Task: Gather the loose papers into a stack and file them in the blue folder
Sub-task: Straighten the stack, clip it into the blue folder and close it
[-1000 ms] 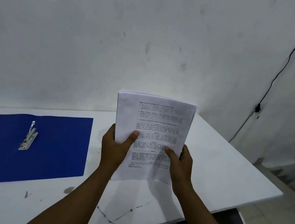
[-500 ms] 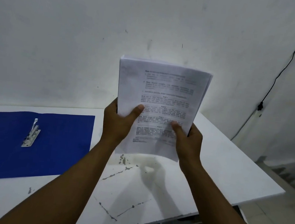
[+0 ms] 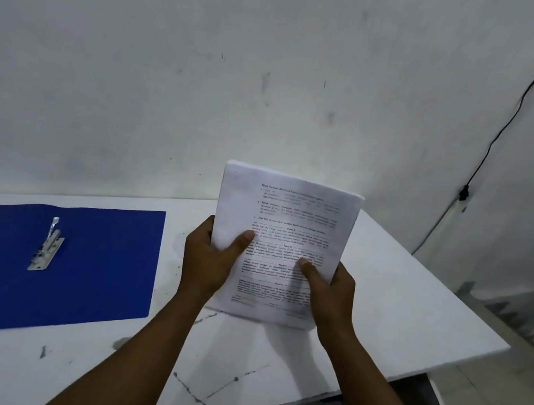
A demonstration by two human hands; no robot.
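papers [image 3: 283, 234] stand upright on the counter [image 3: 396, 319] (blue folder [image 3: 99, 266] open alongside); we grip them with both hands, left [image 3: 206, 259] and right [image 3: 332, 291].

A white bench [image 3: 412, 321], scuffed with dark marks and thin cracks, stands against the wall. An open blue folder [image 3: 90, 264] lies flat on its left part, a metal clip [image 3: 47, 246] fixed inside it.

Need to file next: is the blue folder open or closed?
Open. The blue folder lies spread flat on the table, its metal clip exposed with no papers under it.
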